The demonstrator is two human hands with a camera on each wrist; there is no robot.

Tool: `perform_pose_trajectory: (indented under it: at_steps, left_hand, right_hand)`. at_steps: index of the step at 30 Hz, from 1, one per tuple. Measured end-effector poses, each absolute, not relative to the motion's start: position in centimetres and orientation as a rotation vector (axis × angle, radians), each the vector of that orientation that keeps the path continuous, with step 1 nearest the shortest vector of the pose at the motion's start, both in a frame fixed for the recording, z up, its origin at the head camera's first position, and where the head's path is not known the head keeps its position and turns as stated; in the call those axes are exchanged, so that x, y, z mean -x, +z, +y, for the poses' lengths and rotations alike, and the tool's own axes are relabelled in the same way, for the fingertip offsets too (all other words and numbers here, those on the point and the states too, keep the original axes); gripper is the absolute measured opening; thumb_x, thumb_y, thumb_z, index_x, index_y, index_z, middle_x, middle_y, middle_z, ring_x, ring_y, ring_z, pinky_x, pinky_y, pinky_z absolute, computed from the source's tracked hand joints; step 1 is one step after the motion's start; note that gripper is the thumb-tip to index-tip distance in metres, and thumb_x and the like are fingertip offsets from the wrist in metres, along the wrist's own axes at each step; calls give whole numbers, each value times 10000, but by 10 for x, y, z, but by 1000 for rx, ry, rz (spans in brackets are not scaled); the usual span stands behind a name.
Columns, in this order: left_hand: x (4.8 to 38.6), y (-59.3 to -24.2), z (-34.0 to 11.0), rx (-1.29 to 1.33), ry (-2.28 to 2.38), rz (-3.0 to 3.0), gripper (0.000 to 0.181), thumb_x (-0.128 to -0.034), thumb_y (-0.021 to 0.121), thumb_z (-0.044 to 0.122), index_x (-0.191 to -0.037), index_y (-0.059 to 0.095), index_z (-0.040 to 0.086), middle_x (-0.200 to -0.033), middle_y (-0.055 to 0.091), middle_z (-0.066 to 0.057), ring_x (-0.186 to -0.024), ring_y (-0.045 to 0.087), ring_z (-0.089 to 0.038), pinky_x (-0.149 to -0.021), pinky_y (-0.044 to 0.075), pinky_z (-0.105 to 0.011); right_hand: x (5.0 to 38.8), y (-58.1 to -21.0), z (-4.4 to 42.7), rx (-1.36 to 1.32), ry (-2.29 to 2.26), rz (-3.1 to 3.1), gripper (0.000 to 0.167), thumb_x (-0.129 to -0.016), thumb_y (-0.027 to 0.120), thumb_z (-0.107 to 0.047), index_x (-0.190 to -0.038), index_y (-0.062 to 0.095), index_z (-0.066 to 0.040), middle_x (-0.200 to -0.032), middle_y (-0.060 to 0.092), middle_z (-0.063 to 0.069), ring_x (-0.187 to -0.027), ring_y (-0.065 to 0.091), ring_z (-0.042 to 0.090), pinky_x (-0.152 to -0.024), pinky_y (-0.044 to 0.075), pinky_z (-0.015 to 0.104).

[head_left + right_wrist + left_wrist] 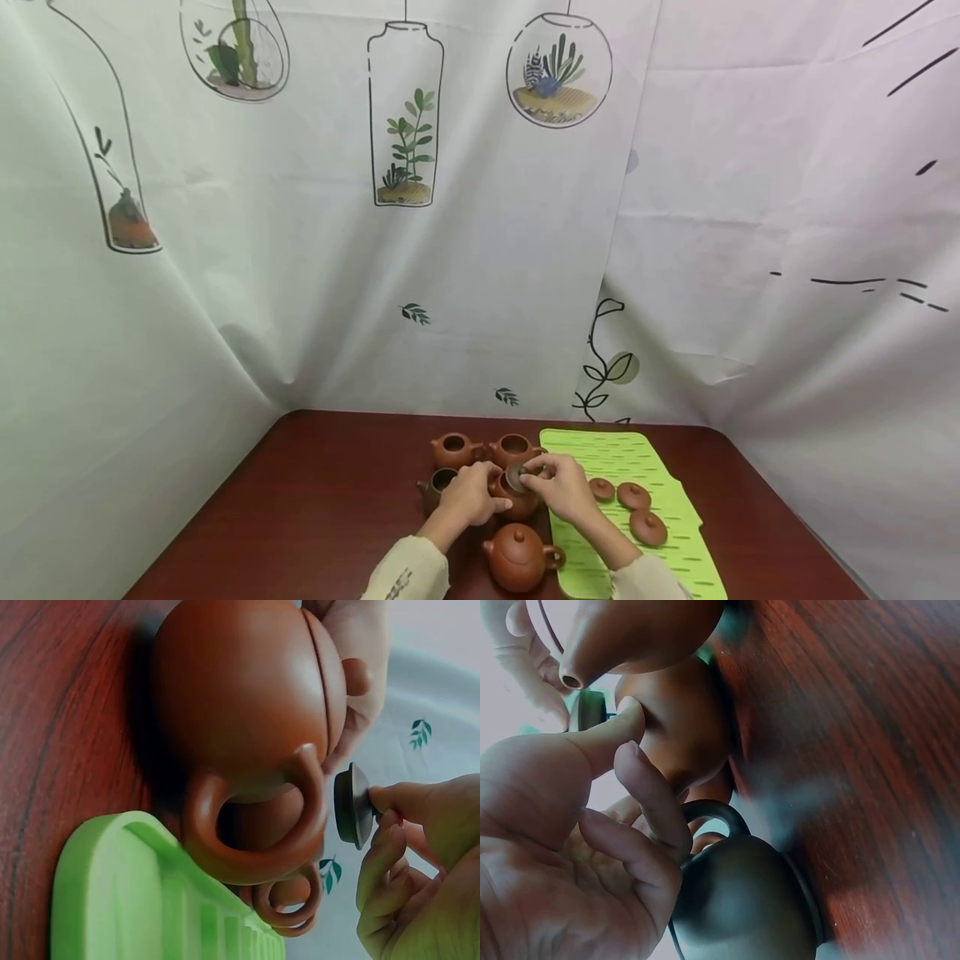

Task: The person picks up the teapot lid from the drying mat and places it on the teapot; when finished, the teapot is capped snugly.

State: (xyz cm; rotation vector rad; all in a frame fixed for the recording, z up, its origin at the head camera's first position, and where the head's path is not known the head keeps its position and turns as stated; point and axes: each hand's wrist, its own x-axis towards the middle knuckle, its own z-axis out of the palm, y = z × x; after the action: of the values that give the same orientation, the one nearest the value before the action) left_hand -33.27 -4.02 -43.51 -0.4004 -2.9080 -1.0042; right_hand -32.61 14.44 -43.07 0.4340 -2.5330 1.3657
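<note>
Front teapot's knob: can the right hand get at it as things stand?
Probably not yet: the right hand pinches the dark lid, though nothing covers the knob.

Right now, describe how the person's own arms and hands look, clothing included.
The left hand and right hand are ungloved. The left sleeve and right sleeve are cream-coloured, leaving the wrists bare; the left one carries a dark marking.

a dark round lid held just above an upright, round-bellied reddish-brown teapot
</note>
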Motion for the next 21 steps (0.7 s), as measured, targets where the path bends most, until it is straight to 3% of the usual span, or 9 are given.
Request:
perform_pose_trajectory:
  at_steps: [21]
  left_hand:
    - [335, -436, -40, 385, -985, -2932, 504, -809, 839, 298, -1244, 662, 117, -1152, 664, -110, -1019, 644, -360, -791, 515, -551]
  right_hand:
    - [335, -441, 142, -458, 1343, -2529, 119, -871, 773, -159, -948, 759, -70, -693, 614, -20, -572, 526, 89, -495, 435, 239]
